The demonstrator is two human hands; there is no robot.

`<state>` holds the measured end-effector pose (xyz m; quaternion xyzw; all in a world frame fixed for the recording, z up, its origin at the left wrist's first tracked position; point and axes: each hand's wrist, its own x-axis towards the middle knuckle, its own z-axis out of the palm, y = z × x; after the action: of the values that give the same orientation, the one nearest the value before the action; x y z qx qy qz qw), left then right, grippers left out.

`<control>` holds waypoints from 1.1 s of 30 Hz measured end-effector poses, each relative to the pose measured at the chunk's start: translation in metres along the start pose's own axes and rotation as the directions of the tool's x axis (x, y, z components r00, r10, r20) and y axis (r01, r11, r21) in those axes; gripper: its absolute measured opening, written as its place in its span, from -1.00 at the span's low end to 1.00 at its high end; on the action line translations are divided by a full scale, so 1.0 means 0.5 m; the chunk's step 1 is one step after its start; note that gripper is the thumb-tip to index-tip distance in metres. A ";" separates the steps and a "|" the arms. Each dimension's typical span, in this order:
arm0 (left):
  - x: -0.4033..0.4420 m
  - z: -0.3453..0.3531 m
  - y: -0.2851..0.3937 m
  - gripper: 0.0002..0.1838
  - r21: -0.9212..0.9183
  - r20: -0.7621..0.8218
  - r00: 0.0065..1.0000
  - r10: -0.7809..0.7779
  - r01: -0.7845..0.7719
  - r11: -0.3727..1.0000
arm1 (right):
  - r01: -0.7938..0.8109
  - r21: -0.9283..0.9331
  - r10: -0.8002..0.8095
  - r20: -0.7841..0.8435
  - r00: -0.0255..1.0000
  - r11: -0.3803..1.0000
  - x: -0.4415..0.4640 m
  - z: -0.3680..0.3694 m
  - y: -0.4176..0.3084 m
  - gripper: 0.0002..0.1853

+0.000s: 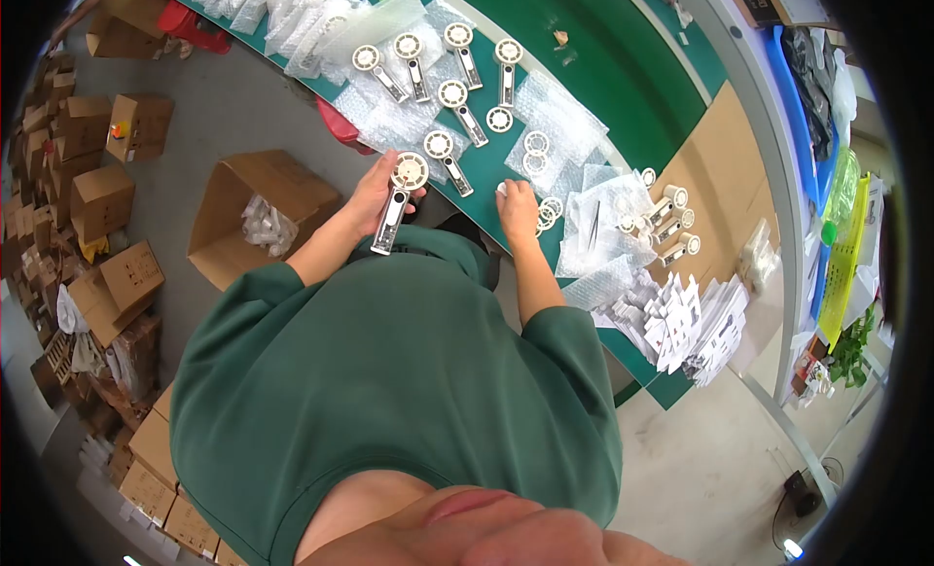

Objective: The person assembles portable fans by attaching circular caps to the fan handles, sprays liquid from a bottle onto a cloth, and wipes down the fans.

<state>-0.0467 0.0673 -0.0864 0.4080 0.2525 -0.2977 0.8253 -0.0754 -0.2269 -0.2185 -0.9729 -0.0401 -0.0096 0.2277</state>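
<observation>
My left hand (372, 194) is wrapped round a white handheld fan body (394, 211), with its round spoked head up and its long dark-inlaid handle pointing toward my shirt. Over the table's near edge, my right hand (519, 214) is closed, with a small white piece (503, 188) at its fingertips; its kind is too small to tell. Just right of that hand lie several cream rings (550, 211). Similar fan bodies (453, 94) are spread on the green table (491, 182) beyond my hands, and a loose round cover (499, 120) lies among them.
Bubble wrap bags (321, 26) cover the table's far left, with more bubble wrap (593, 226) at right. Round-headed parts (671, 216) stand near folded paper leaflets (671, 323). An open carton (253, 211) sits on the floor at left, near a red stool (341, 123).
</observation>
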 end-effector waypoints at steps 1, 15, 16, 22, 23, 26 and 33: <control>-0.001 0.005 0.006 -0.47 0.029 -0.011 1.000 0.014 -0.014 0.999 | -0.013 0.101 0.018 -0.047 0.999 0.995 0.011 -0.024 -0.030 -0.68; 0.020 0.096 0.025 -0.32 0.043 0.340 0.920 0.196 -0.223 0.974 | 0.232 0.343 -0.082 -0.398 0.914 0.910 0.087 -0.264 -0.374 -0.57; 0.021 0.100 0.025 -0.33 0.033 0.357 0.913 0.198 -0.225 0.974 | 0.220 0.345 -0.067 -0.406 0.911 0.913 0.086 -0.271 -0.379 -0.56; 0.027 0.120 0.018 -0.41 -0.054 0.475 0.867 0.150 -0.141 0.989 | 0.116 0.412 0.069 -0.407 0.911 0.904 0.064 -0.285 -0.380 -0.56; 0.028 0.123 0.014 -0.40 -0.047 0.480 0.865 0.145 -0.139 0.989 | 0.101 0.418 0.083 -0.399 0.913 0.903 0.060 -0.288 -0.379 -0.56; 0.025 0.137 0.017 -0.41 -0.034 0.509 0.852 0.124 -0.124 0.992 | 0.057 0.430 0.135 -0.402 0.906 0.901 0.048 -0.292 -0.373 -0.55; -0.009 0.205 0.066 -0.28 0.160 0.578 0.808 0.112 -0.247 0.956 | 0.189 0.282 0.002 -0.563 0.826 0.941 0.042 -0.348 -0.370 -0.55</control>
<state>-0.0091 0.0004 -0.0111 0.4160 -0.0778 -0.3517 0.8350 -0.0696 -0.1376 0.0201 -0.8733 -0.0215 -0.2964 0.3860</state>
